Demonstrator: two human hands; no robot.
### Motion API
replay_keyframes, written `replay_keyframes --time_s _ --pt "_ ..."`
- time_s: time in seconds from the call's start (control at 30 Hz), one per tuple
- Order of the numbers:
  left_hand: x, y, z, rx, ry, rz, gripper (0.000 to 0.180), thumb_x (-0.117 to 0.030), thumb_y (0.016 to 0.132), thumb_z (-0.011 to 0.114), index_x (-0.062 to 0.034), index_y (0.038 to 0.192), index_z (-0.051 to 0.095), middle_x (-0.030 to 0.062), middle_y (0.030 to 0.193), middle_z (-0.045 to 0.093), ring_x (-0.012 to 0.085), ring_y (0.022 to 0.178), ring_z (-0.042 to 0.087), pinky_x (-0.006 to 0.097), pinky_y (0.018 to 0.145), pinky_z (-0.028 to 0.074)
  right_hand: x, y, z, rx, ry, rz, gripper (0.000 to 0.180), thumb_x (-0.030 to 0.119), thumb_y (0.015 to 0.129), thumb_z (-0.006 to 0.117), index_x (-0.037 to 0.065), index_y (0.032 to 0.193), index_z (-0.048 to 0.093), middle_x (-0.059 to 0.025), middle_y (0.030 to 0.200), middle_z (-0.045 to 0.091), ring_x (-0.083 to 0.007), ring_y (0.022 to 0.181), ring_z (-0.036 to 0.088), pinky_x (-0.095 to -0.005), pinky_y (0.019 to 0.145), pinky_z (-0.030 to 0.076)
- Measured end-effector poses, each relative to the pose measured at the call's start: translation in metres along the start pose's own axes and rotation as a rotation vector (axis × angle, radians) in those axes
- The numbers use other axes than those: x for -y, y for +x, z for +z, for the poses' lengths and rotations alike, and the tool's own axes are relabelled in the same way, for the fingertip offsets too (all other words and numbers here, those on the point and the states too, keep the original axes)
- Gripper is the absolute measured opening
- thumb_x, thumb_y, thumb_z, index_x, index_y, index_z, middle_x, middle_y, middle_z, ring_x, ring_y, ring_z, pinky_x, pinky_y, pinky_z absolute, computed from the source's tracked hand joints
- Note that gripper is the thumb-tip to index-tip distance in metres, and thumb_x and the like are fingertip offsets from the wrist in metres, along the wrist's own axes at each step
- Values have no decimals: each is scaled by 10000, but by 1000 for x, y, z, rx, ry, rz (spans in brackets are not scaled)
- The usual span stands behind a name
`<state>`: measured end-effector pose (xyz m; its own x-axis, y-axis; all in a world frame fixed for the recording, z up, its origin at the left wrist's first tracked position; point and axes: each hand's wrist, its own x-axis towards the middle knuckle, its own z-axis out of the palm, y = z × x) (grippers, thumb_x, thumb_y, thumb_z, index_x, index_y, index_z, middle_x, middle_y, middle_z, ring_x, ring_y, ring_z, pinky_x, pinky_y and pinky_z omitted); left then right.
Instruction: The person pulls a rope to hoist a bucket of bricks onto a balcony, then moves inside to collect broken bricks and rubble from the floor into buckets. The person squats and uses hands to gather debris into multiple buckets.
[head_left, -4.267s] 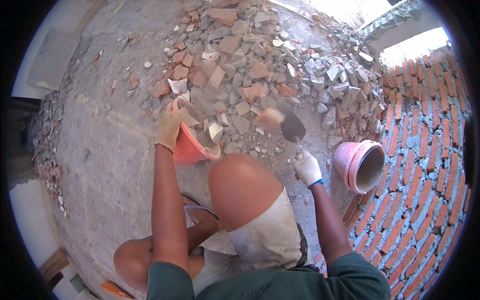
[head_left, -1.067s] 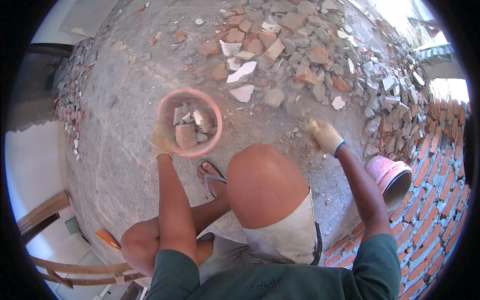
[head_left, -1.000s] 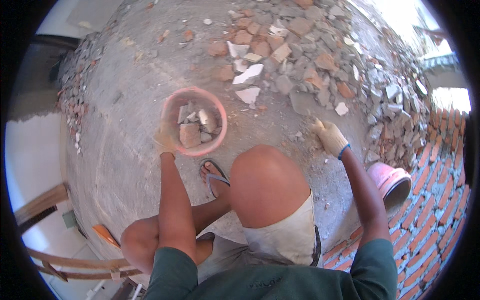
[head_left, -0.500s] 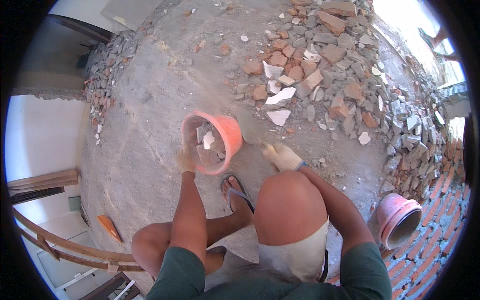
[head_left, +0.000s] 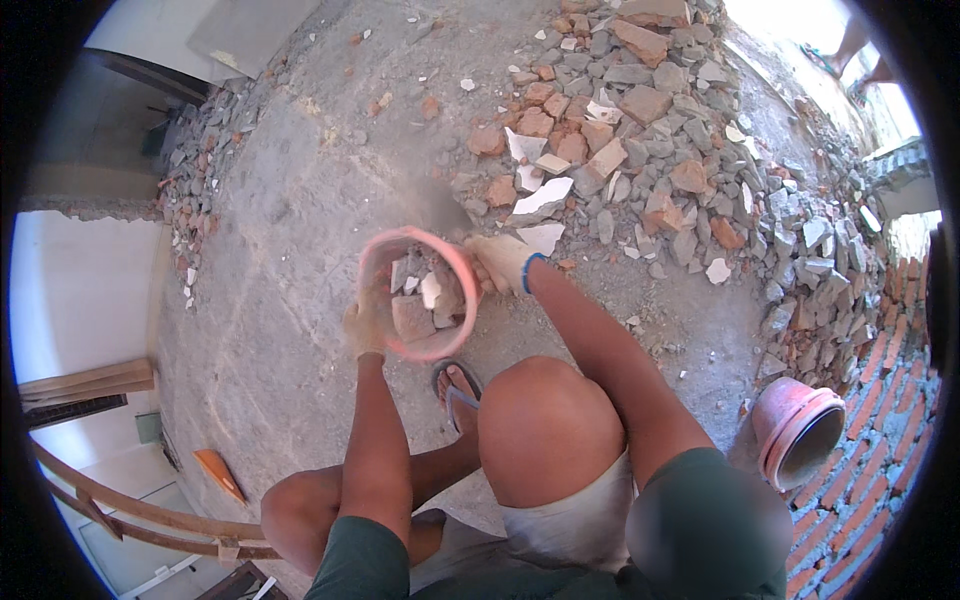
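Observation:
A pinkish-red bucket (head_left: 418,352) stands in front of me with its mouth tipped toward me, holding broken chunks of brick and mortar (head_left: 412,315). My gloved left hand (head_left: 363,322) is closed on the left side of its rim. Beside the right rim is my gloved right hand (head_left: 503,262), its fingers closed round a trowel. The trowel's blade (head_left: 442,203) shows only as a dark smear beyond the bucket; its handle is mostly hidden in my hand. My sandalled foot (head_left: 457,385) is just below the bucket.
A large heap of broken brick and plaster (head_left: 640,130) spreads at the far right. A second pink bucket (head_left: 785,415) lies tilted by a brick surface (head_left: 860,480) on the right. More rubble (head_left: 195,190) lines the left wall. Another person's legs (head_left: 850,50) show at the far right.
My right hand has moved left and away from me with the trowel, up to the bucket's rim. The bucket has tipped further toward me, with my left hand still on it.

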<state>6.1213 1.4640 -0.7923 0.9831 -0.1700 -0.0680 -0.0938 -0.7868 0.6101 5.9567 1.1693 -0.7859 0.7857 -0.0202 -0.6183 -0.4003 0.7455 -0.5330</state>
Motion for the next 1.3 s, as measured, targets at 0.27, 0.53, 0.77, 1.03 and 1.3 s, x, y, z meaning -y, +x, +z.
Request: replay_keyframes --time_s 0.27,0.53,0.77,1.03,1.3 --pt "-34 3 -5 188 -198 -67 463 -402 922 716 49 1021 754 103 857 743 201 783 693 405 713 548 -33 -57 -27 -421 -27 -187 279 355 999 604 81 1052 623 -37 772 617 -196 598 610 -348 489 492" --pt "-91 0 26 552 -920 -134 405 -219 906 669 62 1197 669 123 1110 703 221 931 693 369 794 573 -71 -142 -120 -865 -699 -216 409 394 981 637 -14 1000 664 -214 832 703 -349 733 705 -469 658 546" --pt "-167 7 38 653 -935 -157 429 -170 846 677 81 1194 679 135 1086 717 237 903 700 367 792 568 -14 -192 -101 -926 -1079 -180 385 406 965 636 27 1029 652 -286 982 707 -474 994 675 -557 836 524" --pt "-191 13 57 516 -619 -43 356 -254 893 749 76 1023 729 120 928 739 205 759 707 354 670 578 26 -215 -33 -620 -1555 -332 246 299 953 661 85 1067 618 -204 1097 686 -433 1006 654 -512 823 533" --pt "-160 24 39 391 -513 -42 421 -363 939 717 48 1020 751 87 932 747 153 809 681 334 715 553 -95 -251 -83 -822 -991 -330 276 297 958 670 28 1019 654 -251 946 707 -459 895 682 -499 741 549"
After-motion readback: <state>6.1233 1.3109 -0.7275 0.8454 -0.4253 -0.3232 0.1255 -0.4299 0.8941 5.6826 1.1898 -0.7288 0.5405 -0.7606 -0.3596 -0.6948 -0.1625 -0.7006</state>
